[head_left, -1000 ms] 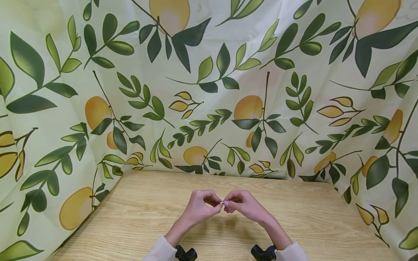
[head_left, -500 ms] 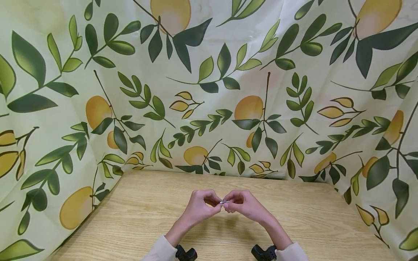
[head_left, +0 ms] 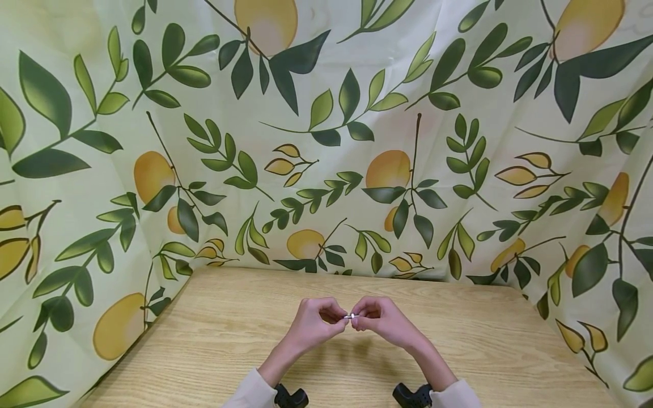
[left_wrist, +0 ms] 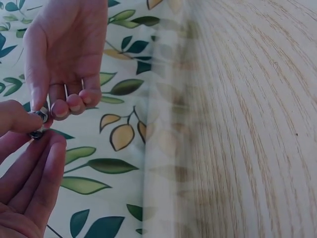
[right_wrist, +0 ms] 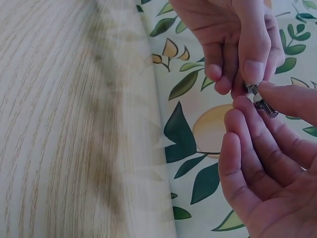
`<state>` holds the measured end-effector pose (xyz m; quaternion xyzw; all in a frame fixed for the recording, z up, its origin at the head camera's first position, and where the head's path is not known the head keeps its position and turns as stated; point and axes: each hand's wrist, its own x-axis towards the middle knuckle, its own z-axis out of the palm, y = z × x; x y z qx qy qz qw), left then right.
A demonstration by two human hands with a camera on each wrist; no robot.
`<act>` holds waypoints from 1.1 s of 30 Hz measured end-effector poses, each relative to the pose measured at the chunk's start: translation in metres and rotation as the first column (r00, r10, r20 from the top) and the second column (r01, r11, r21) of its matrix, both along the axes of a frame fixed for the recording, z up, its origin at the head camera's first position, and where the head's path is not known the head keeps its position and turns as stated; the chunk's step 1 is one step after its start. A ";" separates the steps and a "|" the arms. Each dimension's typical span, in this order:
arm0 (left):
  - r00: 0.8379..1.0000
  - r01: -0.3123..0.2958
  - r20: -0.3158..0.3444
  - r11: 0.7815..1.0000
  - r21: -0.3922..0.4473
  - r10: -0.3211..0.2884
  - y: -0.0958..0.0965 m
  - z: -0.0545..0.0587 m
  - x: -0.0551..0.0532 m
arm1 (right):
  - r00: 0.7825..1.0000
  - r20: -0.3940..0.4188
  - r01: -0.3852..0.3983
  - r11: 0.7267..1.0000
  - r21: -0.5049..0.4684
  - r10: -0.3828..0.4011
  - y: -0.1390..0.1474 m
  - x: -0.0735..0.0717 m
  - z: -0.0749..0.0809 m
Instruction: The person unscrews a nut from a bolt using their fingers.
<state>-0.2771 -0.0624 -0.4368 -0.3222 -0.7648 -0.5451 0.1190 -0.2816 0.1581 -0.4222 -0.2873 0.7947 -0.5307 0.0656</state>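
Note:
Above the table, my left hand point(head_left: 313, 322) and my right hand point(head_left: 385, 320) meet fingertip to fingertip around a small silvery bolt point(head_left: 348, 317). In the right wrist view the threaded end of the bolt point(right_wrist: 269, 110) sticks out beside the right thumb. A shiny nut point(right_wrist: 257, 100) sits around the shank, between the right thumb and fingers. Left thumb and fingers pinch the other end, which they largely hide. The left wrist view shows the metal nut point(left_wrist: 41, 115) at the right fingertips, with the remaining right fingers loosely bent.
A light wood-grain table point(head_left: 229, 323) lies under the hands. Fabric printed with leaves and fruit point(head_left: 326, 170) walls in the back and both sides. Black wrist-camera mounts point(head_left: 292, 396) are worn at both sleeves.
The right fingertips have shifted and rolled slightly around the metal piece, so more of its bright surface shows between the hands. My left hand stays in place, still pinching.

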 end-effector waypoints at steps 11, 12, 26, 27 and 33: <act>0.999 -0.014 -0.035 0.999 -0.033 0.013 0.001 0.000 -0.001 | 0.999 0.039 -0.023 0.999 0.029 0.022 0.003 -0.003 -0.003; 0.999 -0.019 -0.040 0.999 -0.033 0.018 0.001 0.000 0.000 | 0.999 0.045 -0.030 0.999 0.029 0.028 0.003 -0.002 -0.002; 1.000 0.020 -0.014 0.999 -0.027 -0.020 -0.001 0.001 0.001 | 1.000 0.024 -0.002 1.000 0.014 0.001 0.001 0.001 0.001; 1.000 0.021 -0.015 0.999 -0.030 -0.022 -0.001 0.001 0.001 | 1.000 0.019 -0.002 1.000 0.014 0.002 0.001 0.000 0.001; 0.999 0.042 0.020 0.999 -0.023 -0.042 -0.003 0.002 0.000 | 1.000 -0.014 -0.005 1.000 0.001 0.005 -0.001 0.000 -0.001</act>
